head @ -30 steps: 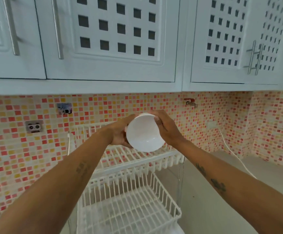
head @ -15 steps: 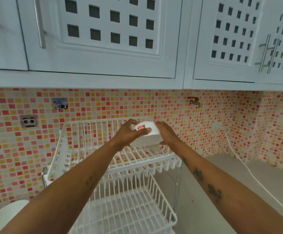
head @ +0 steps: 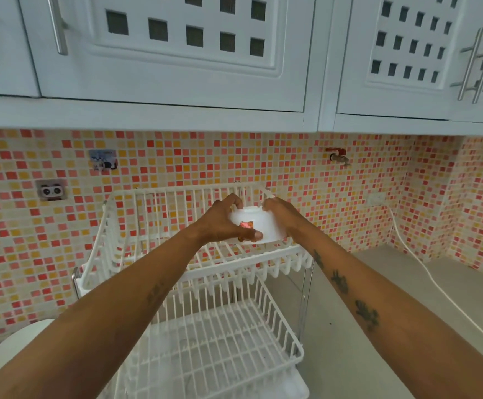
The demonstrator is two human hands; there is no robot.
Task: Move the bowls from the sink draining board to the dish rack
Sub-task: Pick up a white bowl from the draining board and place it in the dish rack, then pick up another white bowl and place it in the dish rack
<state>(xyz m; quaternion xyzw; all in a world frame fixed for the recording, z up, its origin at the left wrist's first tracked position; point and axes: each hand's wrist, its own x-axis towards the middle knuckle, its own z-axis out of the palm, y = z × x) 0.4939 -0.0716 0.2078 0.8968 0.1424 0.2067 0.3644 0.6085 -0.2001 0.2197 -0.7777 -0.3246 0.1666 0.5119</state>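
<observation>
A: Where is the bowl (head: pixel 259 225)?
B: Upside down, clamped between left hand (head: pixel 222 223) and right hand (head: pixel 281 216), just above the dish rack (head: pixel 154 256) top shelf.
A: Which way is the shelf?
B: Straight below the fingers.

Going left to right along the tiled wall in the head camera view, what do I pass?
Panda sticker → blue sticker → dish rack's top tier → red tap → white wall socket.
</observation>
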